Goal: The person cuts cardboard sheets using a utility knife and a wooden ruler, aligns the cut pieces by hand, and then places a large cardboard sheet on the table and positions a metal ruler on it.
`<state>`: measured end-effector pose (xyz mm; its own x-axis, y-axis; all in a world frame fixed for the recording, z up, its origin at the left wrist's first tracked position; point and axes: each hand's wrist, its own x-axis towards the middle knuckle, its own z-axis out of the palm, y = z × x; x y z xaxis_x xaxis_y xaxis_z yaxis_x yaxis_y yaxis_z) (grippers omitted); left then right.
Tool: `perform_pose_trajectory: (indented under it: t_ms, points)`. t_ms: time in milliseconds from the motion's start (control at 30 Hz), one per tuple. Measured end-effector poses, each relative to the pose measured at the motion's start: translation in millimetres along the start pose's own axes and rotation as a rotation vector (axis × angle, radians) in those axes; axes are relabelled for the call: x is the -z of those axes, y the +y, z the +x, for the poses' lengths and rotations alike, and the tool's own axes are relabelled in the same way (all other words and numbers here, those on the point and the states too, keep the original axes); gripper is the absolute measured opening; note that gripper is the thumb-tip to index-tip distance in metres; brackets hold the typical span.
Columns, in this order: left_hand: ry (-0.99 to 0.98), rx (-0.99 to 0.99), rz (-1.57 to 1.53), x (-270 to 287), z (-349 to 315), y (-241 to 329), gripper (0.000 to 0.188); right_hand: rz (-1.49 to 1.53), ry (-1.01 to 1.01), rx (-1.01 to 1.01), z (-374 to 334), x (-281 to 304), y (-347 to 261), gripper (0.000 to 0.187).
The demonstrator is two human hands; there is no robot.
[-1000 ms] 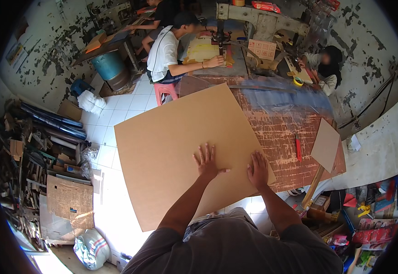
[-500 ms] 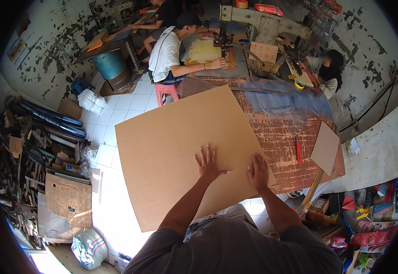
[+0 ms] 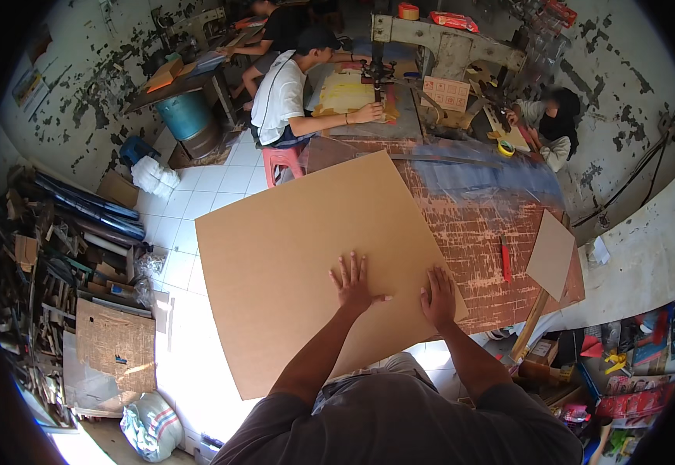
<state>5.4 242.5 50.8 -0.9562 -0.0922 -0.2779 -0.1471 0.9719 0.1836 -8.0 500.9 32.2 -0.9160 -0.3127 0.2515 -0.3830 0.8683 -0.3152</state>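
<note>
A large brown cardboard sheet (image 3: 291,256) lies partly on the worktable and juts out past its left side over the floor. My left hand (image 3: 354,288) rests flat near the sheet's middle right, fingers spread and thumb pointing right. Close to the sheet's right edge, my right hand (image 3: 439,300) is laid down flat with its fingers stretched forward. Neither hand grips anything. To the right of my right hand, a red cutter knife (image 3: 505,259) lies on the scored brown tabletop (image 3: 473,232).
A smaller board piece (image 3: 552,254) and a wooden strip (image 3: 529,324) lie at the table's right edge. Clear plastic sheeting (image 3: 477,170) covers the far side. Beyond it, a person in white (image 3: 279,101) sits at a press (image 3: 378,70). Scrap (image 3: 39,263) is piled on the left.
Both hands keep their places on the cardboard sheet. The whole view has shifted very slightly, so the sheet and table appear a little lower.
</note>
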Motion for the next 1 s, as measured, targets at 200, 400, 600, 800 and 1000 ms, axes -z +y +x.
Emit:
perform_pose_trajectory:
  t_ms: [200, 400, 600, 800, 1000]
  points:
    - [-0.034, 0.011, -0.01, 4, -1, 0, 0.138, 0.001, 0.001, 0.008, 0, 2, -3, 0.059]
    - [-0.05, 0.016, 0.004, 5, -1, 2, 0.138, -0.013, -0.006, 0.001, -1, 0, 0, 0.061]
    - [-0.042, 0.005, 0.056, 0, 1, 1, 0.14, 0.007, -0.003, -0.001, 0, 2, -1, 0.061]
    - [-0.032, 0.013, 0.024, 0, 3, 2, 0.141, -0.008, 0.005, 0.015, 0, 1, 2, 0.061]
    - [-0.01, 0.007, 0.018, -5, 4, 1, 0.141, 0.001, 0.004, 0.012, 0, 4, 0, 0.058]
